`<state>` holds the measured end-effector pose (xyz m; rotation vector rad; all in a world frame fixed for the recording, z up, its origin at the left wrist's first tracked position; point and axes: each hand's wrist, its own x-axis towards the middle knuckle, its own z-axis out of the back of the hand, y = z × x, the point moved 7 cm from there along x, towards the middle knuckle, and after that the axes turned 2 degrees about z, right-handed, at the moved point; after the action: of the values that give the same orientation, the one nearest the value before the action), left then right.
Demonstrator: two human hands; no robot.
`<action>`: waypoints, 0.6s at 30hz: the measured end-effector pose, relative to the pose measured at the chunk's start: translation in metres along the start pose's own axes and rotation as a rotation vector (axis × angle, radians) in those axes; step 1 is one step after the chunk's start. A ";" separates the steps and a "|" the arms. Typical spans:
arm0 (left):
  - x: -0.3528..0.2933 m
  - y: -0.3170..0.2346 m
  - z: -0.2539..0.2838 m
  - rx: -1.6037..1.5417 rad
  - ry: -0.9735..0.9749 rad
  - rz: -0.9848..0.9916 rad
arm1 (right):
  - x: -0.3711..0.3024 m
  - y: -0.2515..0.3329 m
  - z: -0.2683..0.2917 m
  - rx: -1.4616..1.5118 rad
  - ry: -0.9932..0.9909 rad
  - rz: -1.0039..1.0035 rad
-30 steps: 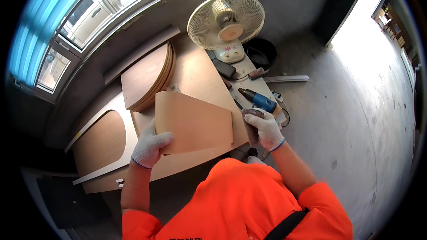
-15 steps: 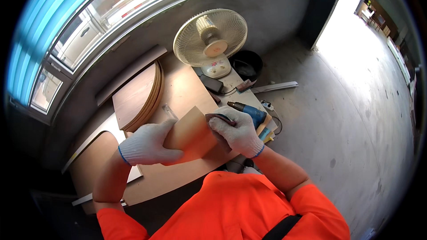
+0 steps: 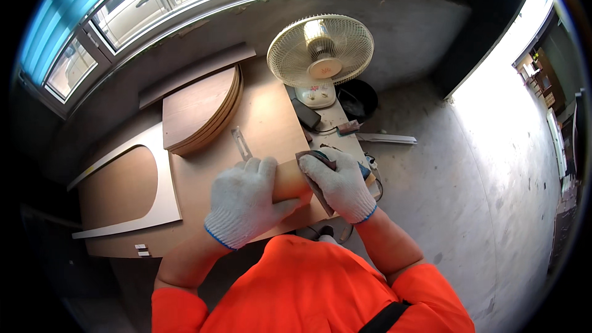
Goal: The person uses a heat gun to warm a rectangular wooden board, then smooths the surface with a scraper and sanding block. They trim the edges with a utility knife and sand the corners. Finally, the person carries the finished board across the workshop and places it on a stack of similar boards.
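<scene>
Both my hands wear white knit gloves with blue cuffs. My left hand grips one end of a light-brown wooden piece above the bench, its thumb along the near side. In my right hand is a folded dark brown sheet that looks like sandpaper, pressed against the piece's right end. A small greenish-dark patch shows under the right fingers; I cannot make out what it is. The hands hide much of the wooden piece. Just beyond the left fingers, a slotted strip lies on the wooden tabletop.
Curved wooden panels are stacked at the back left, near a long board. A white frame with a rounded cutout lies left. Behind stand a table fan, a black box and a black bucket. Concrete floor stretches right.
The wooden piece has tilted and now shows a narrower face. My left hand has turned with its back more upward and come nearer the right. The view has shifted; the blue heat gun is now mostly hidden.
</scene>
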<state>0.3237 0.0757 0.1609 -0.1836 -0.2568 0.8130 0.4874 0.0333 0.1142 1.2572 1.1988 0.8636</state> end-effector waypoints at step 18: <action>-0.015 -0.012 0.005 -0.047 -0.031 -0.034 | -0.022 -0.003 0.009 -0.085 -0.102 0.040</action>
<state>0.3208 0.0573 0.1661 -0.2108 -0.3078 0.7772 0.4908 0.0098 0.1144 1.2448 1.0488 0.8607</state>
